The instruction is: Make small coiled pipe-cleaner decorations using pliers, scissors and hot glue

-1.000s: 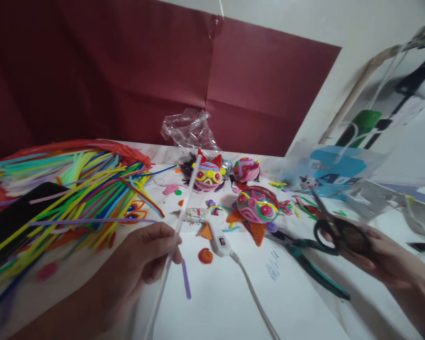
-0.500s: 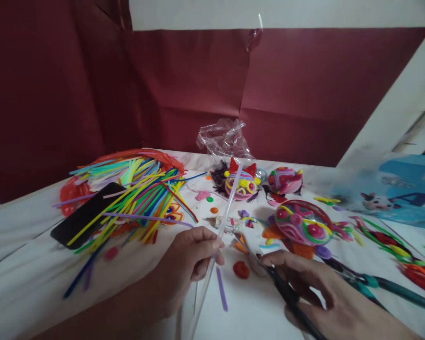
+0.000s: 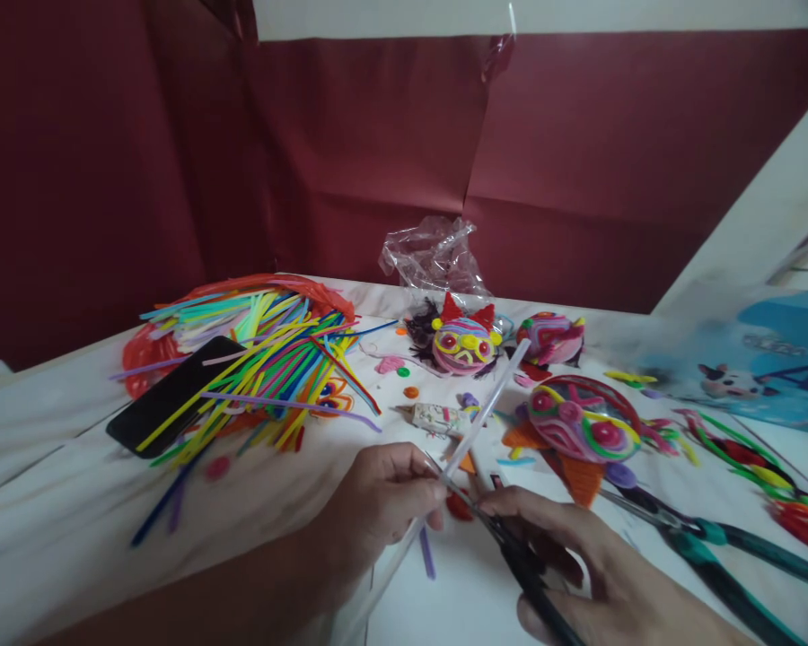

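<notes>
My left hand (image 3: 400,493) pinches a long translucent white glue stick (image 3: 488,404), which slants up and to the right. In my right hand (image 3: 579,556) is a pair of scissors (image 3: 522,556) with black handles. The scissor blades reach the stick just above my left fingertips; I cannot tell whether they are cutting into it. Behind the stick lies a patterned white glue gun (image 3: 437,417) with a pointed nozzle. A short purple pipe cleaner (image 3: 427,552) lies below my left fingers. A round red piece (image 3: 459,505) is partly hidden behind the blades.
Many coloured pipe cleaners (image 3: 289,359) and a black phone (image 3: 175,395) lie at left. Decorated masks or figures (image 3: 467,345) stand at the back, with a larger fish-like one (image 3: 583,422) to the right. Green-handled pliers (image 3: 693,529) lie at right, near a blue package (image 3: 774,359).
My right hand has moved left, bringing the scissor blades onto the glue stick. The stick now leans further right. The view has shifted slightly.
</notes>
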Demonstrator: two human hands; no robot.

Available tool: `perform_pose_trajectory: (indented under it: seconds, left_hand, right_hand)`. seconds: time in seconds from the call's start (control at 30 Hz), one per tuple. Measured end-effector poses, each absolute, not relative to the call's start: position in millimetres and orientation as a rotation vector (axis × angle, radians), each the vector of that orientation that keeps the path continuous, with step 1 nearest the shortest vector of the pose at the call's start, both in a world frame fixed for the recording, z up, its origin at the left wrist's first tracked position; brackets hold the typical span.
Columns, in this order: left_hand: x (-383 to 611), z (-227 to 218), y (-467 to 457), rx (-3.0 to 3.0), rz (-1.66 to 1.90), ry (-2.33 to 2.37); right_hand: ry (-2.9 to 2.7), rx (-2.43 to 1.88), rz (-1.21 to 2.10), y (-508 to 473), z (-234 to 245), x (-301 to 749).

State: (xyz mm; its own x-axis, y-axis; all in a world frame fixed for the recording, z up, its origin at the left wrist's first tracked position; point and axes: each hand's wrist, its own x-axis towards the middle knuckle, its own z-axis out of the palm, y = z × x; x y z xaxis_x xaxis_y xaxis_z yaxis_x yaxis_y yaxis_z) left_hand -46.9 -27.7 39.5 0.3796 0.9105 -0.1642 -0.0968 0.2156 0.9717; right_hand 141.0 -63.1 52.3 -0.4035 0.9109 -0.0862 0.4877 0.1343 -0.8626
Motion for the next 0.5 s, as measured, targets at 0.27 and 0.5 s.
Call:
perform_pose_trajectory:
  seconds: [0.27, 0.5]
  left_hand:
    - [-50.0, 40.5, -29.4, 1.168, 0.839, 0.969]
    - [-47.7, 38.3, -29.4, 1.213, 0.869, 0.995]
  right_hand:
    - [-1.865, -1.282, 1.322, -63.3, 48.2, 143.7]
    - [-1.877, -1.228, 1.185, -68.0, 44.4, 136.1]
